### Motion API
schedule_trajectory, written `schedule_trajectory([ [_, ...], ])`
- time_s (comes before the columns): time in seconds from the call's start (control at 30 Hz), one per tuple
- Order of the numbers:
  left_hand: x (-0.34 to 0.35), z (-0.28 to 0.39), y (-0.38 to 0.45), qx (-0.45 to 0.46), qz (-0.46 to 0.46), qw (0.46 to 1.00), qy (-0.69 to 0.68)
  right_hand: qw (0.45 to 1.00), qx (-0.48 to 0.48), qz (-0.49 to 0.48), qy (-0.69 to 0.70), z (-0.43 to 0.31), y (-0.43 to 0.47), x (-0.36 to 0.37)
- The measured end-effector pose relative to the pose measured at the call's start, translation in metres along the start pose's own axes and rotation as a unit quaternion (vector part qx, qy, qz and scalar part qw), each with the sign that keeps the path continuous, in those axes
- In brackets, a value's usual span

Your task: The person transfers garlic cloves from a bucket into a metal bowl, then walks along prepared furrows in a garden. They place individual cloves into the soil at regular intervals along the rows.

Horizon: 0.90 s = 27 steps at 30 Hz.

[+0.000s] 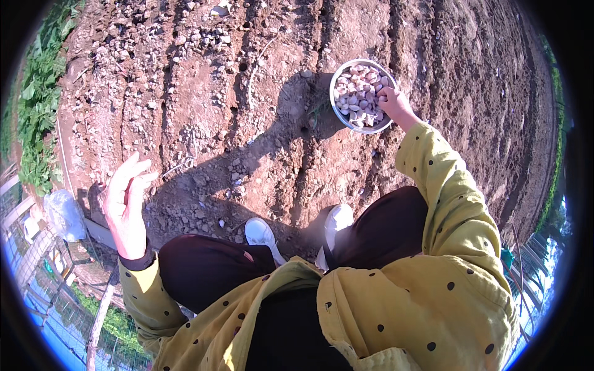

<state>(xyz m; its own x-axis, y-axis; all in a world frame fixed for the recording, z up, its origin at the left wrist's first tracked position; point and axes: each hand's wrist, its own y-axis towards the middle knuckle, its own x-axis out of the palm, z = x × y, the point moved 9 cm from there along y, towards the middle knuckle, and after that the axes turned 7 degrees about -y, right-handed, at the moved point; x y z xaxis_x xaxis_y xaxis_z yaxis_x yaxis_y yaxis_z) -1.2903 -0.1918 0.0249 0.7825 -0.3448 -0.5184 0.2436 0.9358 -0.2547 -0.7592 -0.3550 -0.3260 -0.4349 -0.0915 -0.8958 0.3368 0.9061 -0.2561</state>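
Observation:
A round metal bowl (pixel 349 126) stands on the soil ahead and to the right, filled with garlic cloves (pixel 358 96). My right hand (pixel 398 107) reaches over the near right rim, and its fingertips are among the cloves. Whether the fingers pinch a clove is hidden from me. Raised at the left, my left hand (pixel 126 204) has its fingers loosely bent and apart, with nothing visible in it. Bare tilled soil (pixel 204 88) with long furrows lies beneath both hands.
My white shoes (pixel 261 233) rest on the soil between my bent knees. Clods (pixel 204 39) and a dry stem (pixel 256 65) lie farther off. Leafy plants (pixel 44 88), a clear plastic bag (pixel 65 215) and a wire fence (pixel 39 255) line the left side.

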Motion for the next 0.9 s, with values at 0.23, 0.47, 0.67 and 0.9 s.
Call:
schedule_trajectory([
  [0.23, 0.120, 0.006, 0.010, 0.005, -0.206, 0.979, 0.004, 0.924, 0.083, -0.156, 0.341, -0.103, 0.007, -0.039],
  [0.47, 0.168, -0.070, 0.024, -0.176, -0.226, 0.941, -0.181, 0.798, -0.101, -0.345, 0.483, -0.311, -0.048, -0.007],
  [0.67, 0.180, -0.115, 0.004, -0.298, -0.199, 0.908, -0.216, 0.725, -0.035, -0.435, 0.534, -0.361, -0.102, 0.042],
  [0.9, 0.190, -0.145, 0.004, -0.360, -0.282, 0.857, -0.237, 0.721, 0.009, -0.419, 0.552, -0.358, -0.105, 0.059],
])
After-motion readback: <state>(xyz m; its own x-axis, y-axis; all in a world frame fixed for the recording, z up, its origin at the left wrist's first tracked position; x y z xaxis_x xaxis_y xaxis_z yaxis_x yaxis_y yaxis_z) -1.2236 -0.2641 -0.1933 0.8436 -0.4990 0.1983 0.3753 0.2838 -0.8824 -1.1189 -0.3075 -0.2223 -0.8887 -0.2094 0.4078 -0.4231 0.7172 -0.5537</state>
